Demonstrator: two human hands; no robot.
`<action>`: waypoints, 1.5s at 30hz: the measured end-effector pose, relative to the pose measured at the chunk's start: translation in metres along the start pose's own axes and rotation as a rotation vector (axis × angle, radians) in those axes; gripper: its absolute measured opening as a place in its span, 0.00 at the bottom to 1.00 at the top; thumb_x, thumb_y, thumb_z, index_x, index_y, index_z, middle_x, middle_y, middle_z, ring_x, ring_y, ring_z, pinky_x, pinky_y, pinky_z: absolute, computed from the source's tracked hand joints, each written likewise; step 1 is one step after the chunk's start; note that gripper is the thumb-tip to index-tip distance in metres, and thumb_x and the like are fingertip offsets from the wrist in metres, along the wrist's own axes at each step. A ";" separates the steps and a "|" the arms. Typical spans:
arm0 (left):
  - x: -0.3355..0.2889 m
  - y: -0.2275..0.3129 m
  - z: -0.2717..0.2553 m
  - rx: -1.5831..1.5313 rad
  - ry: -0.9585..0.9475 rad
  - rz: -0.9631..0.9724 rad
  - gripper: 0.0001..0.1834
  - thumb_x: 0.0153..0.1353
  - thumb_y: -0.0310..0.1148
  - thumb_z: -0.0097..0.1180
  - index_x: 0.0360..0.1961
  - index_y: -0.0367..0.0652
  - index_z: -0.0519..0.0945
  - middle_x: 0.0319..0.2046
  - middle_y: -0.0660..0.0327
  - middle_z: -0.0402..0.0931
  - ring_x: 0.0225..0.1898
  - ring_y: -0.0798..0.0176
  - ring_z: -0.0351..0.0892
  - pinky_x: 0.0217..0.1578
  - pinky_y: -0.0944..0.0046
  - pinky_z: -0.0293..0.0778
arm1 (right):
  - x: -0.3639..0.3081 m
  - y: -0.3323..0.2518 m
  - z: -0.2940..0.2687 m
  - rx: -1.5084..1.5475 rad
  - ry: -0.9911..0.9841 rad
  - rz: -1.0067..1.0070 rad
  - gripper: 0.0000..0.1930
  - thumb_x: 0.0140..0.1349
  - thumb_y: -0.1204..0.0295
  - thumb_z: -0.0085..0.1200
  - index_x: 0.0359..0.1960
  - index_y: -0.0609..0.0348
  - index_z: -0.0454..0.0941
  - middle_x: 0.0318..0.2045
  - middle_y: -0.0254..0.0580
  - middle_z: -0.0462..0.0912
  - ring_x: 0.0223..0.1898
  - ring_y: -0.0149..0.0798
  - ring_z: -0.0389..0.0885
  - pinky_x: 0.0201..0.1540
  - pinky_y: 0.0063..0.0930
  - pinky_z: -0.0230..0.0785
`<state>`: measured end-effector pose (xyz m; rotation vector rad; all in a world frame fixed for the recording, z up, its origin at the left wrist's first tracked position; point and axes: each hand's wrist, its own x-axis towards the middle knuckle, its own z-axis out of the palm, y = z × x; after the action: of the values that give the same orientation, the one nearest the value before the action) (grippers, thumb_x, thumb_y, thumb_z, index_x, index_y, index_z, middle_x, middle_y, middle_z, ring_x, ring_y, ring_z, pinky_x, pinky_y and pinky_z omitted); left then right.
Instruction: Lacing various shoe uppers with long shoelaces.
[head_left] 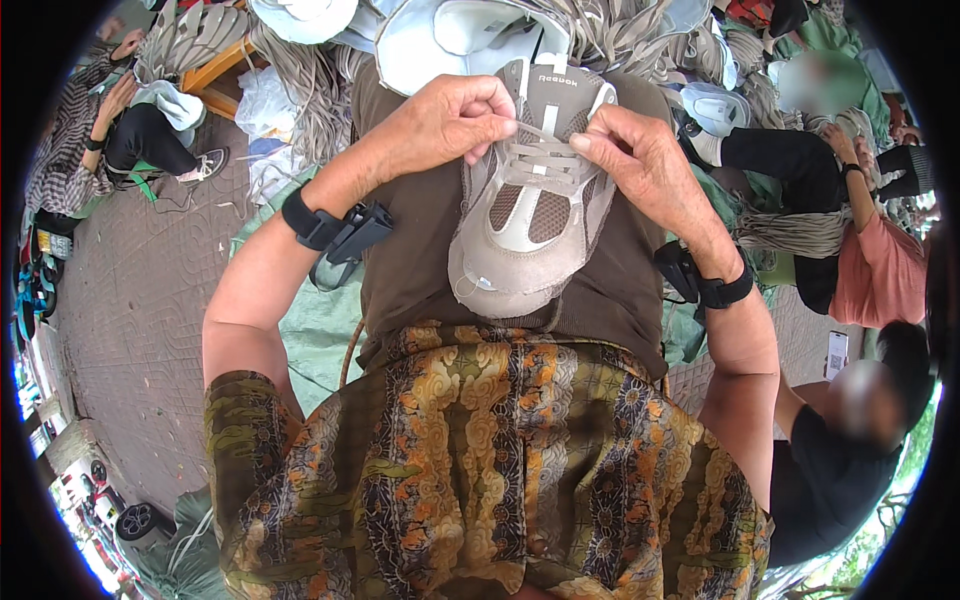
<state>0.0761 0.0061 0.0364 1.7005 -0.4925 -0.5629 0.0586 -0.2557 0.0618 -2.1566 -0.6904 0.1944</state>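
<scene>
A beige and grey sneaker (512, 265) rests on my lap over brown cloth, its toe pointing toward me. Flat pale laces cross its tongue in several rows. My left hand (462, 118) is closed at the upper left of the lacing, thumb and forefinger pinching the shoelace (543, 136). On the other side, my right hand (640, 160) is closed too, its thumb and forefinger together at the lace by the eyelets. Between the two hands the lace runs across the tongue. Both wrists carry black straps with small black devices.
Beyond the sneaker lie pale blue-white shoe parts (425, 45) and bundles of grey-beige laces (300, 75). A wooden stool (215, 85) stands at the far left. Other people sit close by on both sides; one at the lower right wears a black shirt (850, 480). Paving (150, 300) extends at left.
</scene>
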 end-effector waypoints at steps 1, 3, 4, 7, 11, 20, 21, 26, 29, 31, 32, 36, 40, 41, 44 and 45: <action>-0.002 -0.002 0.001 0.207 0.082 0.111 0.08 0.65 0.35 0.57 0.37 0.41 0.75 0.18 0.68 0.71 0.21 0.72 0.73 0.23 0.70 0.67 | 0.002 0.002 0.002 0.094 0.028 0.015 0.12 0.68 0.68 0.55 0.29 0.59 0.69 0.19 0.22 0.63 0.25 0.19 0.57 0.26 0.20 0.53; -0.008 -0.005 0.002 0.415 0.165 0.219 0.07 0.66 0.33 0.55 0.38 0.40 0.74 0.17 0.65 0.71 0.20 0.67 0.75 0.23 0.66 0.69 | 0.001 0.006 0.001 0.189 0.054 0.031 0.09 0.68 0.68 0.55 0.31 0.58 0.72 0.20 0.20 0.64 0.25 0.18 0.57 0.26 0.18 0.52; -0.012 -0.008 0.001 0.734 0.254 0.377 0.06 0.66 0.31 0.53 0.38 0.40 0.73 0.17 0.60 0.72 0.20 0.60 0.76 0.23 0.62 0.70 | -0.001 0.008 -0.002 0.290 0.054 0.114 0.07 0.66 0.68 0.56 0.35 0.57 0.74 0.23 0.20 0.68 0.26 0.18 0.61 0.28 0.17 0.55; -0.023 -0.017 0.001 1.083 0.331 0.484 0.05 0.64 0.27 0.52 0.36 0.39 0.69 0.19 0.53 0.75 0.25 0.47 0.79 0.23 0.52 0.73 | -0.006 0.013 -0.004 0.484 0.056 0.245 0.07 0.64 0.69 0.57 0.41 0.54 0.77 0.25 0.19 0.70 0.27 0.17 0.64 0.28 0.14 0.54; -0.029 -0.029 0.000 1.046 0.393 0.450 0.06 0.64 0.27 0.52 0.35 0.39 0.68 0.18 0.53 0.73 0.22 0.46 0.78 0.22 0.52 0.72 | -0.007 0.024 -0.002 0.717 0.068 0.277 0.09 0.68 0.68 0.56 0.46 0.54 0.74 0.18 0.15 0.61 0.18 0.16 0.52 0.22 0.15 0.41; -0.043 -0.026 -0.022 0.860 0.297 0.250 0.06 0.68 0.29 0.49 0.35 0.38 0.70 0.18 0.58 0.68 0.19 0.56 0.70 0.23 0.59 0.68 | -0.015 0.030 -0.006 0.790 0.096 0.277 0.10 0.68 0.69 0.55 0.48 0.55 0.72 0.19 0.17 0.62 0.18 0.17 0.52 0.21 0.16 0.42; -0.043 -0.025 -0.026 0.697 0.250 0.169 0.06 0.68 0.30 0.48 0.36 0.38 0.72 0.18 0.62 0.67 0.20 0.63 0.69 0.25 0.63 0.67 | -0.015 0.029 -0.011 0.724 0.073 0.261 0.10 0.68 0.69 0.55 0.47 0.56 0.72 0.19 0.17 0.62 0.18 0.17 0.52 0.21 0.16 0.42; -0.061 -0.021 -0.043 0.377 0.138 0.043 0.06 0.67 0.30 0.48 0.39 0.40 0.75 0.24 0.70 0.67 0.27 0.73 0.66 0.32 0.69 0.66 | -0.035 0.023 -0.038 -0.079 -0.013 0.208 0.10 0.59 0.72 0.58 0.42 0.59 0.77 0.28 0.27 0.75 0.31 0.28 0.73 0.36 0.26 0.65; -0.073 -0.019 -0.050 0.418 0.155 0.008 0.06 0.66 0.30 0.50 0.41 0.40 0.76 0.26 0.70 0.68 0.29 0.74 0.67 0.34 0.70 0.67 | -0.043 0.025 -0.042 -0.821 0.159 -0.168 0.07 0.57 0.77 0.54 0.38 0.58 0.76 0.31 0.39 0.79 0.37 0.41 0.77 0.39 0.34 0.67; -0.080 -0.019 -0.053 0.447 0.203 -0.127 0.06 0.65 0.29 0.54 0.40 0.40 0.76 0.26 0.71 0.68 0.29 0.74 0.66 0.33 0.69 0.67 | -0.048 0.026 -0.046 -0.881 0.155 -0.127 0.07 0.53 0.79 0.51 0.35 0.58 0.76 0.33 0.44 0.78 0.41 0.50 0.75 0.42 0.40 0.68; -0.082 -0.021 -0.054 0.443 0.197 -0.113 0.06 0.65 0.29 0.54 0.40 0.40 0.76 0.26 0.71 0.68 0.29 0.74 0.66 0.33 0.69 0.67 | -0.050 0.027 -0.048 -0.945 0.193 -0.117 0.07 0.53 0.79 0.51 0.34 0.58 0.76 0.33 0.43 0.77 0.41 0.49 0.75 0.42 0.40 0.68; -0.085 -0.032 -0.054 0.789 0.306 -0.041 0.08 0.61 0.27 0.55 0.41 0.39 0.75 0.27 0.61 0.73 0.29 0.62 0.73 0.33 0.63 0.71 | -0.058 0.034 -0.062 -1.114 0.261 -0.073 0.07 0.52 0.80 0.50 0.33 0.59 0.75 0.32 0.42 0.74 0.39 0.48 0.75 0.39 0.40 0.71; -0.084 -0.053 -0.062 1.221 0.529 0.321 0.08 0.60 0.27 0.53 0.40 0.37 0.74 0.29 0.49 0.76 0.32 0.44 0.77 0.35 0.52 0.74 | -0.075 0.056 -0.087 -1.210 0.296 0.006 0.05 0.54 0.80 0.49 0.33 0.59 0.73 0.29 0.44 0.75 0.36 0.49 0.76 0.36 0.42 0.72; -0.087 -0.059 -0.068 1.232 0.520 0.310 0.08 0.60 0.27 0.53 0.40 0.37 0.74 0.29 0.49 0.76 0.32 0.44 0.77 0.35 0.52 0.74 | -0.081 0.064 -0.095 -1.214 0.293 0.046 0.04 0.55 0.80 0.48 0.33 0.59 0.72 0.29 0.45 0.75 0.36 0.50 0.77 0.36 0.43 0.72; -0.106 -0.085 -0.098 1.419 0.563 0.065 0.05 0.59 0.27 0.48 0.36 0.38 0.74 0.27 0.48 0.77 0.31 0.43 0.81 0.32 0.47 0.76 | -0.109 0.090 -0.124 -1.220 0.309 0.168 0.03 0.58 0.79 0.46 0.33 0.59 0.71 0.29 0.49 0.78 0.37 0.54 0.78 0.37 0.47 0.71; -0.117 -0.097 -0.113 1.415 0.548 0.046 0.05 0.59 0.27 0.48 0.36 0.38 0.74 0.27 0.48 0.77 0.31 0.43 0.81 0.32 0.47 0.76 | -0.121 0.099 -0.133 -1.240 0.305 0.231 0.03 0.59 0.78 0.45 0.33 0.60 0.71 0.29 0.51 0.78 0.37 0.55 0.78 0.37 0.48 0.71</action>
<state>0.0545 0.1823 -0.0282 3.0112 -0.5464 0.4803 0.0468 -0.4605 0.0581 -3.3290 -0.3847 -0.5980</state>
